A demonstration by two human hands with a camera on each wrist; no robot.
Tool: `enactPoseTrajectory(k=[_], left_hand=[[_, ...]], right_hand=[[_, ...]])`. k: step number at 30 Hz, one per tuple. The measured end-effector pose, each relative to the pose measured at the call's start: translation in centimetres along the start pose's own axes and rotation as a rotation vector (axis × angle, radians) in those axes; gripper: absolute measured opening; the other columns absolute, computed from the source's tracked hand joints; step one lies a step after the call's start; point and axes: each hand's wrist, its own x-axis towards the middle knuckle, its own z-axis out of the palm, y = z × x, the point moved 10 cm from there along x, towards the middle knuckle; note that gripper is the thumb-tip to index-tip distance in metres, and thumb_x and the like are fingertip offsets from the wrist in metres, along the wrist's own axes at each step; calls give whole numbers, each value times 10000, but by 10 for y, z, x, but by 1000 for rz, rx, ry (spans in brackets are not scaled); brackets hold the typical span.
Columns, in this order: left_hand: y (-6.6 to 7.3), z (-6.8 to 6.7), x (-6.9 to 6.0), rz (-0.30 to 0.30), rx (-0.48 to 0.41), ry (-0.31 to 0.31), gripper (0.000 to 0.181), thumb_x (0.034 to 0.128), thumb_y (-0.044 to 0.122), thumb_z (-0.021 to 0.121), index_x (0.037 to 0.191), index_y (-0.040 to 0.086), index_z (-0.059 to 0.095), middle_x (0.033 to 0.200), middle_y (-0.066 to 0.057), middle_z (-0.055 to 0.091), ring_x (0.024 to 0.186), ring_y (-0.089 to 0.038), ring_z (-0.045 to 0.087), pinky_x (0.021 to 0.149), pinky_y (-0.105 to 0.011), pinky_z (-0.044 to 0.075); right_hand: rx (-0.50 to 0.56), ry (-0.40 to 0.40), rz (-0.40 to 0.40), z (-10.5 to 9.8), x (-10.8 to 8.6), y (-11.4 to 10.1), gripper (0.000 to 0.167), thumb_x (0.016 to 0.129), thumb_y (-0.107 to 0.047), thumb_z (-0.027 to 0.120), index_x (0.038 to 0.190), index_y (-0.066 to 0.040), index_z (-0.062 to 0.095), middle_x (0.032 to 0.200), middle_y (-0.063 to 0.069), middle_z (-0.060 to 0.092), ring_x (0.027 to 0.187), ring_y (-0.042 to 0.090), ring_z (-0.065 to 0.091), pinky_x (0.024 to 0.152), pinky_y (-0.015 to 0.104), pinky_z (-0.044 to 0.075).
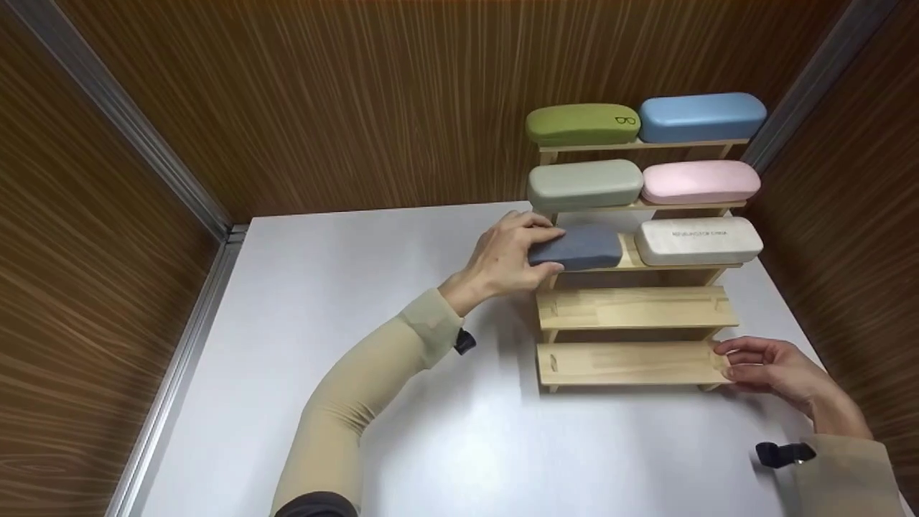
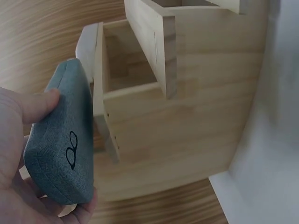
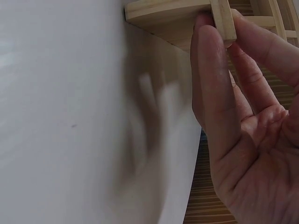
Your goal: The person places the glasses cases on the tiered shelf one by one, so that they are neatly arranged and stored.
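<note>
My left hand (image 1: 506,253) grips a dark blue-grey glasses case (image 1: 583,246) by its left end, at the left of the third tier of a wooden stepped rack (image 1: 639,307). In the left wrist view, the thumb lies on one side of this glasses case (image 2: 63,135) and fingers curl round the other; a small glasses outline marks its end. My right hand (image 1: 779,373) pinches the right end of the rack's lowest shelf. From the right wrist, thumb and fingers (image 3: 215,79) show on both sides of the shelf board (image 3: 223,21).
On the top tier sit a green case (image 1: 581,124) and a blue case (image 1: 702,117). Below them are a grey-green case (image 1: 585,184) and a pink case (image 1: 700,182). A white case (image 1: 698,240) shares the third tier. The rack stands on a white table (image 1: 323,287) between wood-grain walls (image 1: 359,108).
</note>
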Motion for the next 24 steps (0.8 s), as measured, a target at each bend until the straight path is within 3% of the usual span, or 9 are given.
enactPoseTrajectory(k=[11,24], left_hand=[[9,16,12,-46,5,14,548,987,433,841,1486,225,754,1485,1,732,1337,-234,666,1132,-405,564],[7,28,18,-77,11,10,552,976,423,850,1485,231,755,1507,11,728,1425,-237,636,1188,-382,535]], right_hand=[[17,-4,-9,0,0,-3,430,1020,110,686,1231,-233,837,1071,-109,846,965,60,810,855,278,692],[7,0,-11,2,-1,-1,427,1024,105,685,1236,-234,833,1059,-107,848,959,52,808,858,270,689]])
